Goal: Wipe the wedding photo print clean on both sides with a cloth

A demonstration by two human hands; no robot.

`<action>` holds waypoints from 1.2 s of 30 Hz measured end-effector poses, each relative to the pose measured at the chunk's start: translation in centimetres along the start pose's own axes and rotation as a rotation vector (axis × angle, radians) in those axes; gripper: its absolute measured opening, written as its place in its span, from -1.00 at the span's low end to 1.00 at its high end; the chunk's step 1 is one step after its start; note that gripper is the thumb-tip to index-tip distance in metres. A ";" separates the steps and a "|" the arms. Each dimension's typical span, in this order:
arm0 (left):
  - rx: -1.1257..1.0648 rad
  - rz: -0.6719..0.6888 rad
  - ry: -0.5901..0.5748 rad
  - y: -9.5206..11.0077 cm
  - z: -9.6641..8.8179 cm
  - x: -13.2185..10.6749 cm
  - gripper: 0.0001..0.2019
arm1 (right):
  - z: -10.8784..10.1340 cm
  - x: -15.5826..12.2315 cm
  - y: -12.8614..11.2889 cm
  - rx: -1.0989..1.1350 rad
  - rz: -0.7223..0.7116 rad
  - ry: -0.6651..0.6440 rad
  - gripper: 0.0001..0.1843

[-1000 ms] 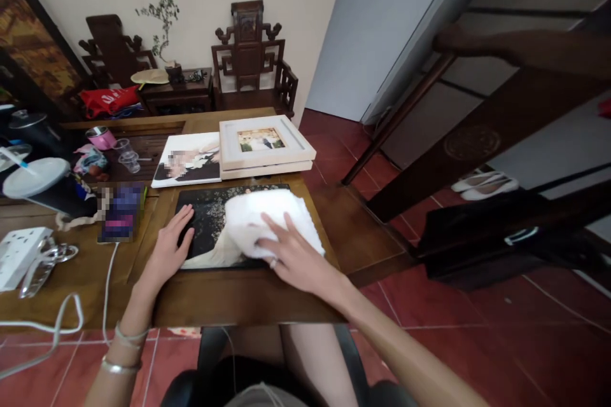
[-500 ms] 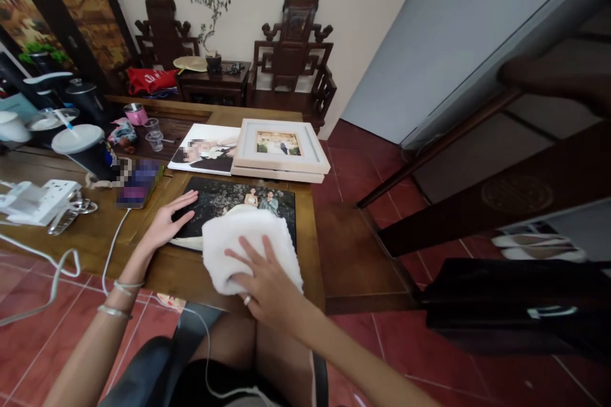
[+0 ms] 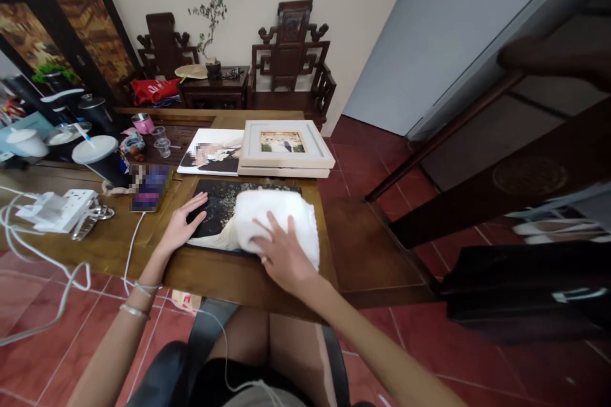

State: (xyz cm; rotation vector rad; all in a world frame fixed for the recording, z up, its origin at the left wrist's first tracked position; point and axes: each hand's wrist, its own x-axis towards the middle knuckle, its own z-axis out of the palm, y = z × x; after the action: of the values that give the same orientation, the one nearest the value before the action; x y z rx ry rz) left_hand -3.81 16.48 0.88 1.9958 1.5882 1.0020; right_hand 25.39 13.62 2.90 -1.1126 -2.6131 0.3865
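A dark photo panel (image 3: 214, 203) lies flat on the wooden table, its print of a wedding couple now mostly covered. My left hand (image 3: 184, 219) rests on the panel's left edge, open, with its fingers stretched out. Over the right part of the panel is a folded white towel (image 3: 277, 206), fluffy and thick. My right hand (image 3: 286, 254) holds the towel down against the panel, fingers spread over its top and a ring on one finger. The towel hides the panel's right side and the couple.
Behind the panel lie a white photo print (image 3: 210, 151) and stacked pale picture frames (image 3: 289, 143). To the left are a phone (image 3: 151, 187) on a cable, a power strip (image 3: 67, 210), a lidded drink cup (image 3: 102, 159) and small clear cups (image 3: 161, 141). Wooden chairs (image 3: 293, 54) stand beyond.
My right hand and the towel have slid right and away from me over the panel, covering the printed couple. My left hand stays on the panel's left edge. The view has shifted slightly.
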 end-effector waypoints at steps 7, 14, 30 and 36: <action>0.067 0.013 -0.056 -1.0 -0.1 0.0 -0.55 | 1.5 -1.5 -3.8 0.065 -0.114 -0.032 -0.53; 0.079 -0.003 -0.102 -1.3 -0.2 -0.3 -0.54 | 0.8 9.8 -2.1 -0.026 0.014 -0.050 -0.53; 0.119 0.030 -0.134 -1.7 0.0 -0.2 -0.55 | 0.7 -1.8 -1.9 0.107 -0.078 0.132 -0.68; 0.081 0.037 -0.114 -1.4 0.0 -0.1 -0.55 | 0.7 2.7 -0.8 -0.090 0.257 0.087 -0.61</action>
State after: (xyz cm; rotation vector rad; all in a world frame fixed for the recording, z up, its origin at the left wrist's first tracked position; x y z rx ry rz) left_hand -4.78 16.75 -0.10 2.1041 1.5594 0.8335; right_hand 22.77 15.00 2.89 -1.4670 -2.4396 0.2674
